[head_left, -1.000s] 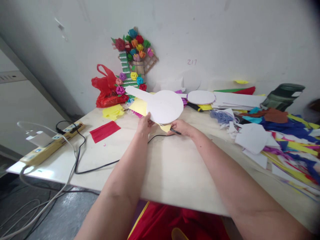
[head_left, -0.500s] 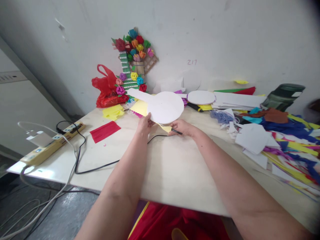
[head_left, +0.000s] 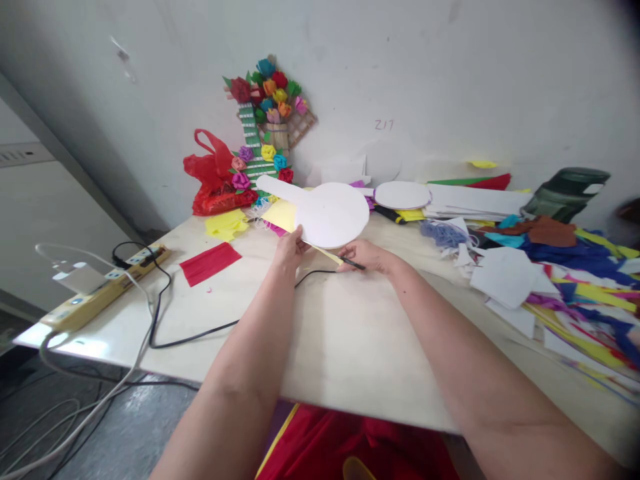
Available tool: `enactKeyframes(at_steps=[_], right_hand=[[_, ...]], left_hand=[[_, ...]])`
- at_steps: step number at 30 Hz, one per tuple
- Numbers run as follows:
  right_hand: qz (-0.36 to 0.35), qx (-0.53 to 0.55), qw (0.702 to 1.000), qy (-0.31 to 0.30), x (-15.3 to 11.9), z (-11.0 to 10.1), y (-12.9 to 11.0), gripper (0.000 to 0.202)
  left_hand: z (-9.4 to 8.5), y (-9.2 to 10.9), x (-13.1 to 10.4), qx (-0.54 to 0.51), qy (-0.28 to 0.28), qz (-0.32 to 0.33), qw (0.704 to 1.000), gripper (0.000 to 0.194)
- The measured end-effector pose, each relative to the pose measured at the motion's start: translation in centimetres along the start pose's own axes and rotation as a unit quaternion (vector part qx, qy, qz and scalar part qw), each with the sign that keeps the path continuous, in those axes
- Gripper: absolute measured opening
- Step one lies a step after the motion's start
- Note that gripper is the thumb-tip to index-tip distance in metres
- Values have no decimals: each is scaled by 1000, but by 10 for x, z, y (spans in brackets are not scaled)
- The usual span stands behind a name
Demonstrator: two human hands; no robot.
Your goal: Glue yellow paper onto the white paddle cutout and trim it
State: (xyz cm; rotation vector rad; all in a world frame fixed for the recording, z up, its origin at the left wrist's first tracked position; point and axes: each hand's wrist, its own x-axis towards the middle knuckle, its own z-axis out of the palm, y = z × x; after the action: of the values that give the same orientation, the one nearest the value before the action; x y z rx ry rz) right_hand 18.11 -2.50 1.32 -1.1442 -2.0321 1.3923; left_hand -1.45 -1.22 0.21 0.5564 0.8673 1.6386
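Hands at mid-table. Left hand [head_left: 291, 250] pinches the near edge of a white paddle-shaped cutout [head_left: 330, 213], fingers closed on it, holding it over a yellow sheet [head_left: 281, 215] with its handle pointing away toward the paper flowers [head_left: 265, 100]. Right hand [head_left: 367, 255] is closed around a dark pen [head_left: 353, 265], tip just beside the cutout's near rim, where a strip of the yellow sheet shows (whether the tip touches paper I cannot tell).

Surroundings: black cable [head_left: 200, 330] runs from under the hands to the power strip [head_left: 100, 290] at the left table edge. A red paper piece [head_left: 210, 262] lies well apart to the left. A second white disc [head_left: 403, 195] sits behind, near the wall. Coloured scraps [head_left: 575, 280] are heaped to the right.

Risks, as judged from this frame:
- Cutout is gripped at one edge only, so it could pivot under pen pressure and give a skewed outline.
- Yellow sheet is not weighted on its own; it may creep under the cutout if the left hand eases.
- Cable lies just under the working spot, making an uneven surface, so the pen could skip or tear the thin paper.
- Right forearm passes near the loose white scraps [head_left: 503, 277]; a wide sweep could drag them off the table [head_left: 350, 347].
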Motion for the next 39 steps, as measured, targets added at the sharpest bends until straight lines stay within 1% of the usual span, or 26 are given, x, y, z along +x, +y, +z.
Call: enactKeyframes(at_steps=[3, 6, 8, 10, 13, 15, 17, 22, 25, 30, 35, 39], right_hand=[[1, 10, 1000, 2, -2, 2, -4, 45], [-25, 30, 999, -12, -6, 4, -9, 58], [-42, 38, 998, -28, -8, 5, -12, 61], [-47, 38, 998, -34, -10, 6, -13, 56], [-45, 29, 998, -16, -10, 6, -11, 38], [-40, 24, 999, -4, -10, 7, -11, 32], [-39, 26, 999, -5, -9, 7, -12, 33], [-50, 43, 997, -25, -8, 8, -12, 54], [-53, 59, 997, -18, -6, 8, -7, 59], [-61, 74, 995, 9, 0, 8, 0, 54], [-16, 68, 997, 22, -1, 9, -4, 42], [0, 60, 998, 26, -4, 10, -8, 36]], left_hand=[[-1, 0, 0, 6, 0, 2, 1000, 14], [0, 2, 0, 3, 3, -1, 1000, 12], [1, 3, -1, -3, 8, -6, 1000, 11], [2, 4, -1, -6, 12, -12, 1000, 10], [2, 3, -1, -5, 17, -11, 1000, 11], [2, 3, 0, -5, 15, -6, 1000, 12], [1, 2, 1, -6, 10, -4, 1000, 12], [0, 2, 0, -7, 4, -1, 1000, 15], [1, 3, 0, -2, 8, 0, 1000, 15], [1, 3, -1, -5, 4, 10, 1000, 15], [0, 3, -1, 1, -11, 34, 999, 13], [-1, 2, 1, 4, -21, 38, 999, 15]])
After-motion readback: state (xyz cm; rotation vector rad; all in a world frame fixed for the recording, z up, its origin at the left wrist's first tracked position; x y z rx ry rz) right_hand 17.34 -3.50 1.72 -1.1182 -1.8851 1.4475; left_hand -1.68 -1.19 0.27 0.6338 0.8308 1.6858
